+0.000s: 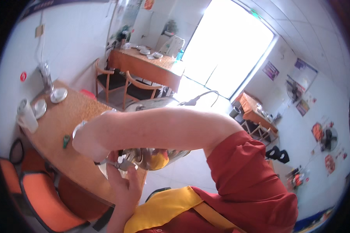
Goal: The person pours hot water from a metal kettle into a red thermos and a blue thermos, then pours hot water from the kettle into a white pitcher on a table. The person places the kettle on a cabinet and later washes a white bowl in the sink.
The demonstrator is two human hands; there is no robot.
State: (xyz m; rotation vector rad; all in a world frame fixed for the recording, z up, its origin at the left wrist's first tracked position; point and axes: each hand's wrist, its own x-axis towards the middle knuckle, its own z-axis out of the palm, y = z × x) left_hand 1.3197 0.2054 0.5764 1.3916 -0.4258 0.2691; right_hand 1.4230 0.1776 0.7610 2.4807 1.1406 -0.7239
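My right arm reaches across the view, and my right hand is bent at the wrist above the wooden table; its fingers are hidden from the camera. Just below it, my left hand grips a small grey object between thumb and fingers. A thin metal part runs from this object toward my right hand; exactly what it is cannot be made out. Behind my forearm stands a shiny round metal vessel that mirrors my yellow apron. A black plug with its cord shows at its upper side.
A small green tool lies on the table, near a white jug and white dishes. Orange chairs stand against the near edge. Farther off are a cloth-covered table, wooden chairs and a bright doorway.
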